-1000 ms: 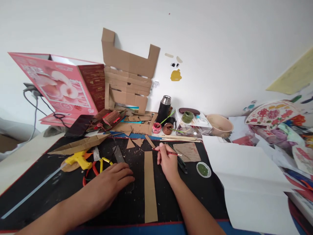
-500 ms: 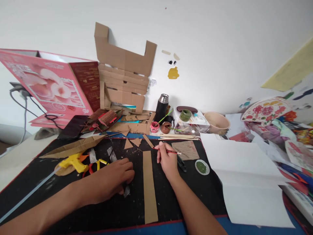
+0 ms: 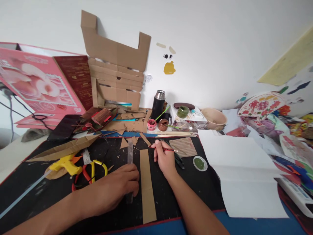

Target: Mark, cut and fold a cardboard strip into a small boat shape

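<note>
My left hand (image 3: 123,186) is closed around a clear ruler (image 3: 130,153), whose ends stick out above and below my fingers. The ruler lies along the left side of a long cardboard strip (image 3: 147,186), with a narrow gap between them. On the strip's other side, my right hand (image 3: 165,160) grips a thin red-and-black paintbrush (image 3: 168,149) between thumb and fingers. Close to that hand are a dark green tool (image 3: 179,160), a corrugated cardboard piece (image 3: 184,146) and a lid with green paint (image 3: 200,163).
On the left lie a yellow glue gun (image 3: 67,164) and red-and-yellow pliers (image 3: 92,171). Paint jars (image 3: 163,124), a black thermos (image 3: 158,104) and a bowl (image 3: 214,117) stand along the back. White paper (image 3: 246,176) covers the right side.
My left hand has moved slightly right, bringing the ruler upright beside the cardboard strip. My right hand keeps the paintbrush in about the same place. The view has shifted a little.
</note>
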Demonstrator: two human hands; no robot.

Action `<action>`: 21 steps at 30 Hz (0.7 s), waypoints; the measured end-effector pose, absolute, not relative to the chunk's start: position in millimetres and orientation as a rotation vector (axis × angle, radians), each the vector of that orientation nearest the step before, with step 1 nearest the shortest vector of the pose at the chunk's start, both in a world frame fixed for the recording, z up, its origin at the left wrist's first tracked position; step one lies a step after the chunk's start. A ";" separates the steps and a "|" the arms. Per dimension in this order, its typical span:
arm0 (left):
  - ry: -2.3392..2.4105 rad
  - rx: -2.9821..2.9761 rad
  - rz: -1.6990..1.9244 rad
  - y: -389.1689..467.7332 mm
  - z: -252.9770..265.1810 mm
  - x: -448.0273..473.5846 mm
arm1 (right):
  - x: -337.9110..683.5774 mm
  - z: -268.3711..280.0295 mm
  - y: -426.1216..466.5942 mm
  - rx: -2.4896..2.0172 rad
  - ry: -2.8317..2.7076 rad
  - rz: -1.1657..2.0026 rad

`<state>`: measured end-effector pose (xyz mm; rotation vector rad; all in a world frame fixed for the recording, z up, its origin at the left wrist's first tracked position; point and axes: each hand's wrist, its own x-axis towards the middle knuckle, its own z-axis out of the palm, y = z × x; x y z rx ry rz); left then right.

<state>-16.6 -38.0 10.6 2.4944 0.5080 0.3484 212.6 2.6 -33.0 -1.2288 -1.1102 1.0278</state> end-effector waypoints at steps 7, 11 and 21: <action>0.376 2.508 0.242 -35.9 9.7 2.1 | 211.6 -36.1 4.0 -1.225 -1.137 1.022; 0.361 2.456 0.260 -34.1 4.5 2.8 | 212.1 -37.3 3.9 -1.216 -1.161 1.017; 0.556 2.433 0.492 -36.7 3.5 -10.6 | 211.4 -37.5 1.8 -1.198 -1.169 1.024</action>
